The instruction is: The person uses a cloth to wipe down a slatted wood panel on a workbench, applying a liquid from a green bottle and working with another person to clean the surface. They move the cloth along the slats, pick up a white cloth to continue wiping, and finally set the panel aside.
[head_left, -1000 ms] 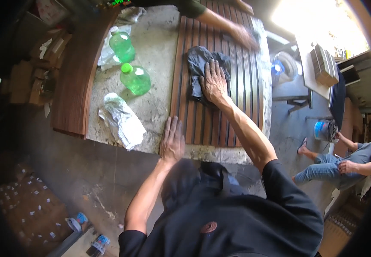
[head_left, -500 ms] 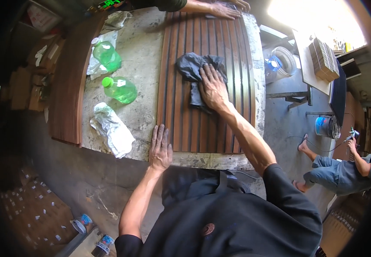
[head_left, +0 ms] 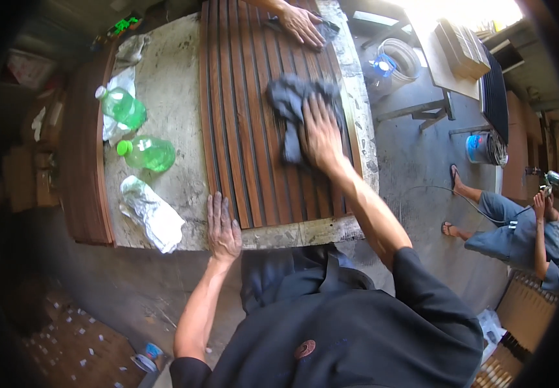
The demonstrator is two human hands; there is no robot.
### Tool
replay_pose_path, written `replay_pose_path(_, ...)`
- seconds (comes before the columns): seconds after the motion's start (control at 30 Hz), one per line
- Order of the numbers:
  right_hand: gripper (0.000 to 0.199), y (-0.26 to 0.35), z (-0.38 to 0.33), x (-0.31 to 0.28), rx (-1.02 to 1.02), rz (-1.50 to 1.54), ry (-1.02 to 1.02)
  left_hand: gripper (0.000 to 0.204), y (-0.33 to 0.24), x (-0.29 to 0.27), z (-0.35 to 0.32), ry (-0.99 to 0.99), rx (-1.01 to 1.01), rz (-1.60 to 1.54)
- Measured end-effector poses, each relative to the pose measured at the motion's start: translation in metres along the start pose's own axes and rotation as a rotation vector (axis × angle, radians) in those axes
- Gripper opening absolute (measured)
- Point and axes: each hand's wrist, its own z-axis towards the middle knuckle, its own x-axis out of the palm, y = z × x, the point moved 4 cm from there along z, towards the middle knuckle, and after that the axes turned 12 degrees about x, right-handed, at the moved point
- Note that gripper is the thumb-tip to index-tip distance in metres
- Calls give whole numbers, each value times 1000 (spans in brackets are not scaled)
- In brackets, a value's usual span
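A brown slatted wood panel with dark grooves lies on a worn, paint-stained table. My right hand presses flat on a crumpled dark grey rag, fingers stretched out over its right part, near the panel's right side. At the panel's near left corner my left hand lies flat with fingers extended, touching the edge and holding nothing. Across the table, another person's hand rests on a second dark rag at the panel's far end.
Two bottles of green liquid and a crumpled white cloth stand or lie left of the panel. Stacked brown boards border the table's left. At right are a bucket and a person holding what looks like a spray gun.
The view has turned, so table and panel sit farther left. My right hand and rag have moved right across the slats. The other person's hand and rag show farther along the panel toward me.
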Motion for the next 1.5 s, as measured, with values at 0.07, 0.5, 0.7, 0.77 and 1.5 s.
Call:
replay_pose_path(0.07, 66, 6, -76, -9, -34, -45, 173, 56, 7, 0, -9, -20, -36, 8)
replay_pose_path(0.5, 61, -17, -59, -26, 91, -8, 54, 57, 8, 4, -12, -29, -1, 24)
replay_pose_path(0.7, 67, -25, -125, -38, 125, -24, 229, 58, 2, 2, -7, -18, -7, 31)
replay_pose_path(0.77, 60, -29, -49, -34, 46, -60, 51, 58, 2, 2, -5, -14, 7, 22)
replay_pose_path(1.5, 61, 16, 1, 26, -229, 71, 51, 66, 7, 2, -8, -114, -66, 51)
